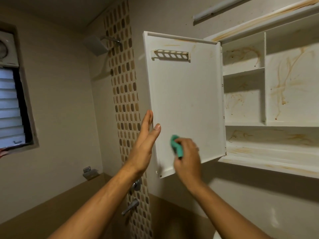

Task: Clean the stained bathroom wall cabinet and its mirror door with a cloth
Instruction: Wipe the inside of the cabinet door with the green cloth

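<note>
The white wall cabinet (269,125) hangs at the right, its shelves streaked with orange-brown stains. Its door (186,94) stands swung open to the left, white inner side facing me, with a small slotted rack (171,55) near the top; the mirror side is hidden. My right hand (187,155) is shut on a bunched teal cloth (177,146), pressed against the door's lower inner face. My left hand (146,140) holds the door's free left edge, fingers behind it and thumb in front.
A shower head (96,44) sits high on the wall behind the door, beside a mosaic tile strip (125,94). Tap handles (132,206) stick out below my arms. A louvred window (12,107) and vent fan are at far left. A tube light (222,7) is mounted above the cabinet.
</note>
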{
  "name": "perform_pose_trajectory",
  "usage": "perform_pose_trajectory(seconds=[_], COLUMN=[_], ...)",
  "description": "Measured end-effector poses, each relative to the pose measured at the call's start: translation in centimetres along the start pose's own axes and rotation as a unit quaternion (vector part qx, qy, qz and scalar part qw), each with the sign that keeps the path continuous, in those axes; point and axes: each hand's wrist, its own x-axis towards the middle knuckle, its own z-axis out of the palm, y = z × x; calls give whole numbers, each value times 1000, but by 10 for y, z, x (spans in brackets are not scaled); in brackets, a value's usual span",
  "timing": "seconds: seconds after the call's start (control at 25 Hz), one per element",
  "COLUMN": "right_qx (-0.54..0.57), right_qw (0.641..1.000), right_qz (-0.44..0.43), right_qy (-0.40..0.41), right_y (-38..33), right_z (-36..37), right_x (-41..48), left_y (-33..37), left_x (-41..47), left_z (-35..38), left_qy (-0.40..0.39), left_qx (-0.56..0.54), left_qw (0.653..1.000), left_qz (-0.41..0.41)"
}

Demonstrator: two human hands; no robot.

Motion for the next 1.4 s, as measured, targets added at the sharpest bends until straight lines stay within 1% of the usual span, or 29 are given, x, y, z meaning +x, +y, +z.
perform_pose_trajectory(seconds=[0.04,0.12,0.16,0.2,0.24,0.28,0.32,0.36,0.4,0.44,0.48,0.52,0.56,0.6,0.64,0.68,0.72,0.76,0.8,0.88,0.96,1.0,1.04,1.12,1.16,1.2,1.24,1.32,1.4], right_qx=[-20,-99,-149,-191,-203,-194,-188,-173,-158,-134,-112,-109,-122,-141,-174,-195,-193,-176,-148,-99,-121,-155,-195,-243,-239,-218,-198,-167,-159], right_qw=[995,958,943,946,966,979,977,978,983,990,988,972,951,938,936,949,965,975,980,970,949,944,944,955,962,969,972,971,957], right_qz=[-81,-240,-270,-229,-127,-1,93,118,89,25,-59,-149,-215,-250,-240,-185,-112,-63,-60,-117,-209,-214,-185,-81,-45,-34,-45,-88,-177], right_qy=[-53,-119,-126,-122,-98,-59,-23,-3,-7,-37,-89,-143,-185,-196,-191,-163,-135,-119,-122,-188,-203,-200,-190,-148,-121,-106,-114,-149,-169], right_y=[-8,14,37,62,82,94,96,85,66,43,20,8,11,21,39,55,62,57,44,15,26,42,64,102,111,107,94,59,41], right_z=[5,-12,-28,-44,-59,-71,-74,-65,-49,-32,-24,-21,-24,-33,-41,-48,-51,-48,-40,-29,-40,-54,-65,-87,-91,-88,-80,-58,-46], right_x=[-18,-23,-9,7,19,28,30,23,12,-3,-19,-32,-35,-26,-14,-6,-3,-6,-12,-30,-26,-14,0,22,23,18,9,-23,-47], left_y=[0,2,3,4,6,6,6,5,5,4,4,4,3,0,-3,-7,-10,-12,-14,-16,-16,-18,-18,-20,-20,-20,-22,-24,-26], left_x=[1,0,0,0,-1,0,-1,-1,-2,-1,-1,-2,-6,-12,-18,-25,-32,-36,-38,-39,-41,-41,-42,-42,-42,-41,-41,-42,-43], left_z=[3,5,4,4,3,3,4,5,5,5,7,9,10,11,13,15,18,21,24,33,40,41,41,38,37,38,38,41,46], left_qy=[5,13,12,9,4,3,5,10,18,26,34,39,43,44,41,39,39,42,51,79,88,82,72,55,48,44,42,39,37], left_qx=[3,8,14,23,35,46,55,62,65,62,55,44,36,33,35,38,41,43,45,64,108,132,157,222,262,301,335,400,498], left_qw=[1000,1000,1000,1000,999,999,998,998,998,998,998,998,998,998,998,997,996,996,995,992,988,986,983,973,964,952,941,916,866], left_qz=[1,-5,-5,-8,-14,-18,-20,-20,-18,-15,-12,-13,-19,-30,-42,-53,-62,-67,-69,-73,-70,-65,-57,-35,-26,-16,-10,-10,0])
